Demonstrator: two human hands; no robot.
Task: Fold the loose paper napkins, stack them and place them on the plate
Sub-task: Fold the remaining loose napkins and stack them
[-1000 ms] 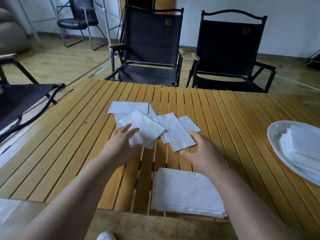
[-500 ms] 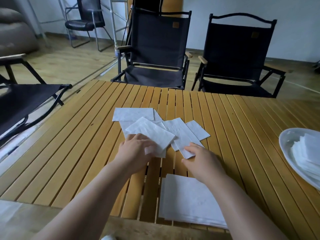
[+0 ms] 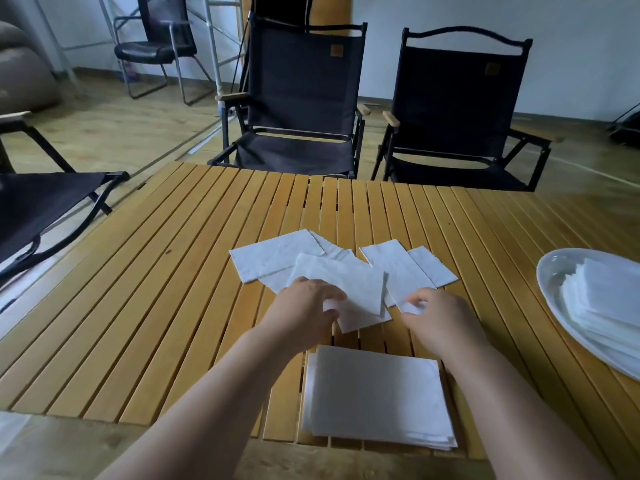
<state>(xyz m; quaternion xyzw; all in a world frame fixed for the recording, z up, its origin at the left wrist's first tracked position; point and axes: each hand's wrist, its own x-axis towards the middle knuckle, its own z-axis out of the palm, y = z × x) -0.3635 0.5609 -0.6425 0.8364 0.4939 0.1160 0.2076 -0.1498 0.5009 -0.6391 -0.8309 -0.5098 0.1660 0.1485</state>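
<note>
Step in hand is judged to be the gathering of the folded napkins (image 3: 277, 261), which lie fanned and overlapping at the middle of the table (image 3: 173, 271). The near corner of the topmost napkin (image 3: 356, 289) is pinched by the left hand (image 3: 304, 311). The near corner of a neighbouring napkin (image 3: 398, 271) is pinched by the right hand (image 3: 445, 320). A flat pile (image 3: 377, 393), seemingly unfolded, lies at the near edge. The plate (image 3: 554, 271), well apart to the right, is already loaded with a stack (image 3: 609, 306). For the next move, the pieces must be drawn together and their edges squared before transfer to the plate.
</note>
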